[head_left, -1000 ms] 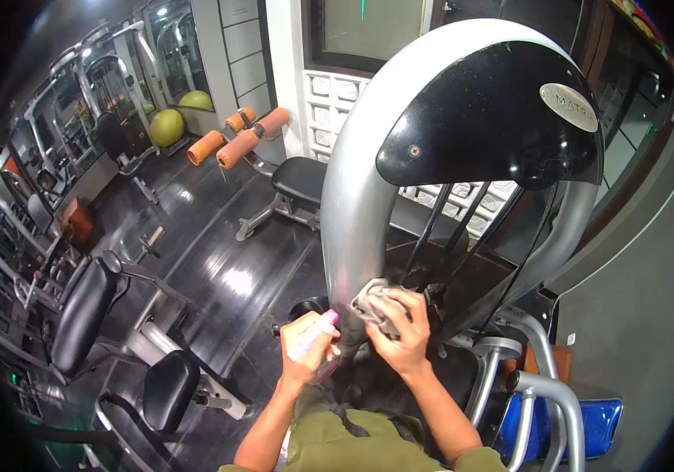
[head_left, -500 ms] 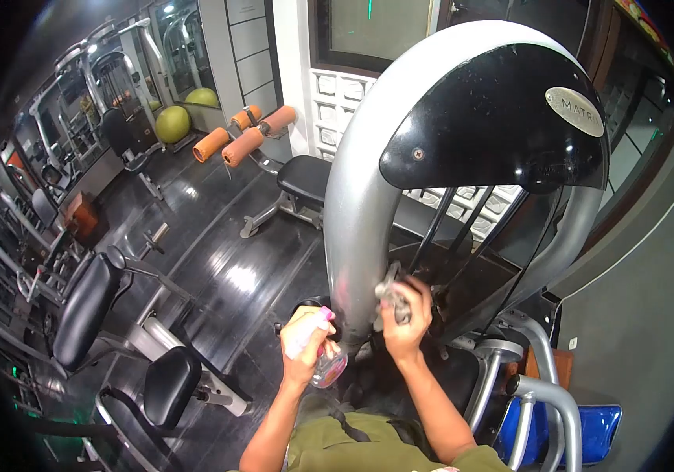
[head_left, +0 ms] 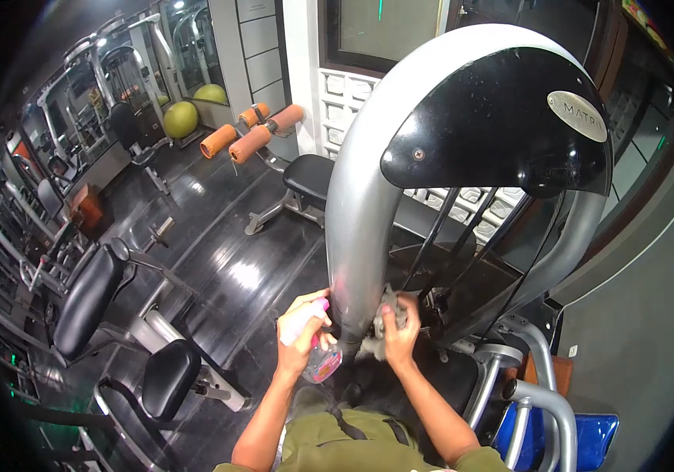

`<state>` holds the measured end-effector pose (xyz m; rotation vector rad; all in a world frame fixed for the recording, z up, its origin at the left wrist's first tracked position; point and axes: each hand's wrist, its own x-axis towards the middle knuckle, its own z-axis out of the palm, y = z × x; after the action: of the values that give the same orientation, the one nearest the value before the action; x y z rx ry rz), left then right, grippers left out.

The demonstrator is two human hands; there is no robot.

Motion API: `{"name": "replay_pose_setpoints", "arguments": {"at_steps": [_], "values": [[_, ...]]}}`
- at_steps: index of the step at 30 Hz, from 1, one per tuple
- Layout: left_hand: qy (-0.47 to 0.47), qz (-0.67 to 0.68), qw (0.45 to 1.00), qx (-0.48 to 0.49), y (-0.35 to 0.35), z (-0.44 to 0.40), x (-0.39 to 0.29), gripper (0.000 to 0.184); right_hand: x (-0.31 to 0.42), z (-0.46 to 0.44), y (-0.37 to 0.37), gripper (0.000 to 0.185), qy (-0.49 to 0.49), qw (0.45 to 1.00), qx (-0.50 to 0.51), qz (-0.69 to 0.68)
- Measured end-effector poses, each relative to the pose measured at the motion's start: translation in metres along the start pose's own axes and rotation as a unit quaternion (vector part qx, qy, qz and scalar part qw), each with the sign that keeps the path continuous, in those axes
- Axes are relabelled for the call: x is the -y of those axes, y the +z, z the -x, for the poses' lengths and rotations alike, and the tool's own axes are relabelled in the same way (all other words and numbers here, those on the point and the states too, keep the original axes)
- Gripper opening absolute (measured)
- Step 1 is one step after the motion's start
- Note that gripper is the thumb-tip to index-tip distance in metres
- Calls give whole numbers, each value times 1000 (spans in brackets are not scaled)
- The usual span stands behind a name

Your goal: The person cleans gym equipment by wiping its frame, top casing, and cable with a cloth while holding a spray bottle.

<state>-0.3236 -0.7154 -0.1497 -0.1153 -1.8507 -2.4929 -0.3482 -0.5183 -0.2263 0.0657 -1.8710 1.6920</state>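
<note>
A clear spray bottle with a pink-and-white top is gripped in my left hand, just left of the lower part of a thick silver machine frame. My right hand is closed on a crumpled grey cloth at the right side of that same tube, low down. The cloth appears to touch the tube; part of it is hidden by my fingers. Above both hands the frame curves over to a black panel with an oval MATRIX badge.
A black padded bench with orange rollers stands beyond the frame. Black-padded equipment is at the left. A blue pad and silver bars lie at the lower right. Yellow-green balls sit far back.
My right hand and the cloth have moved down and slightly left along the right side of the tube. My left hand has shifted slightly, still holding the bottle, which now tilts more into view.
</note>
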Motion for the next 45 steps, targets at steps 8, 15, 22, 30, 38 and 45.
{"name": "replay_pose_setpoints", "arguments": {"at_steps": [8, 15, 22, 30, 38, 45], "values": [[3, -8, 1000, -1, -2, -4, -1, 34, 62, -32, 13, 35, -183, 976, -33, 110], [-5, 6, 1000, 0, -6, -8, 3, 33, 40, -4, -12, 39, -280, 925, 170, 194], [-21, 24, 999, 15, -13, -14, 1, 31, 103, -35, 10, 43, -263, 928, 96, 248], [-60, 34, 996, 57, -26, -24, -5, 30, 89, -6, 7, 48, -270, 873, 199, 355], [-90, 43, 985, 138, -49, -28, -17, 28, 124, -15, 33, 47, -270, 867, 117, 403], [-101, 53, 979, 171, -70, -42, -31, 22, 104, 22, 37, 49, -243, 831, 139, 481]]}}
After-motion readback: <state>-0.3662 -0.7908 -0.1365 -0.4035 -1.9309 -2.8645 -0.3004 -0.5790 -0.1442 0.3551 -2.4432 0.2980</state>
